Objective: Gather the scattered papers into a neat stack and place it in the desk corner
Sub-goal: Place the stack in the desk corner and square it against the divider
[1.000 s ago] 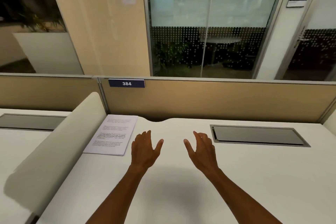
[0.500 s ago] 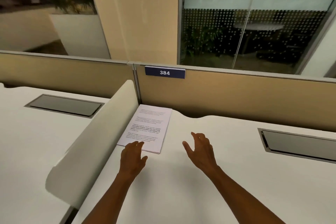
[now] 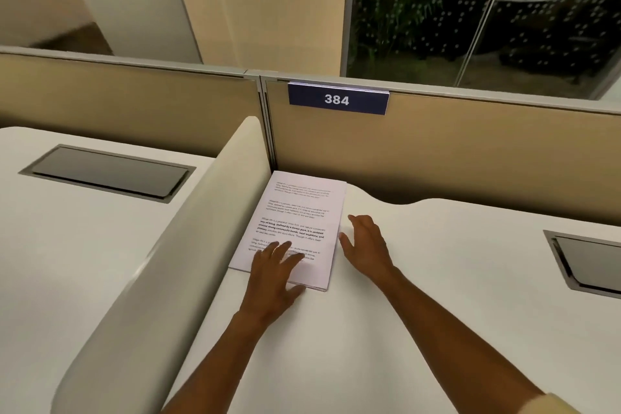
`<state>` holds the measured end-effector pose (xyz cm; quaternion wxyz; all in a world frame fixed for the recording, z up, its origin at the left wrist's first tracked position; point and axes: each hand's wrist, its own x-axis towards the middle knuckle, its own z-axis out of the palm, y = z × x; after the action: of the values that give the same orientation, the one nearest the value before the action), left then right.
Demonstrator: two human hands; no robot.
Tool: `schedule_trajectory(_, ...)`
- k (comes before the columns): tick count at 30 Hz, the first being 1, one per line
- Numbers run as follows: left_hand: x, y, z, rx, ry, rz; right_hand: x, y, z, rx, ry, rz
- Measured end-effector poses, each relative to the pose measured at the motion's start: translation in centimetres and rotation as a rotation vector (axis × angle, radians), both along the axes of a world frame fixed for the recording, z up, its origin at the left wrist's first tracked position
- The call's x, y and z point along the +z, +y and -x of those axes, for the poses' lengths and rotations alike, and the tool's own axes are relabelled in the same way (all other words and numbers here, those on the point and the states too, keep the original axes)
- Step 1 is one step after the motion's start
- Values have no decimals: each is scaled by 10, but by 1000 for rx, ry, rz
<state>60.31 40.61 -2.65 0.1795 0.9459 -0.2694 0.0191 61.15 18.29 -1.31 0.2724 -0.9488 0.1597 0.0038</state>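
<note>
A neat stack of printed white papers [image 3: 299, 215] lies in the far left corner of the white desk [image 3: 403, 329], against the curved side divider and near the tan back partition. My left hand [image 3: 274, 274] rests flat on the stack's near end, fingers spread. Beside the stack's right edge my right hand [image 3: 366, 245] sits on the desk with fingers apart; its thumb is at the paper's edge. Neither hand holds anything.
A curved cream divider [image 3: 174, 245] borders the desk on the left. A tan partition with a blue "384" sign [image 3: 337, 99] closes the back. A grey cable hatch [image 3: 588, 262] sits at the right, another hatch [image 3: 107, 171] on the neighbouring desk.
The view has swung left and down toward the corner. My left hand moved forward onto the near end of the stack, and my right hand moved up to its right edge.
</note>
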Motion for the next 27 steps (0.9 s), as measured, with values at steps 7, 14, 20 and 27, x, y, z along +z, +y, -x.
schedule_trajectory(7, -12, 4, -25, -169, 62, 26, -16, -16, -61, 23, 34, 43)
schedule_trajectory(14, -13, 6, -32, -264, 95, 24, -18, -25, -109, 128, 113, 86)
schedule_trajectory(20, -11, 3, -42, -314, 109, 18, -19, -28, -132, 117, 177, 60)
schedule_trajectory(27, -11, 2, -44, -342, 117, 7, -21, -30, -138, 99, 149, 38)
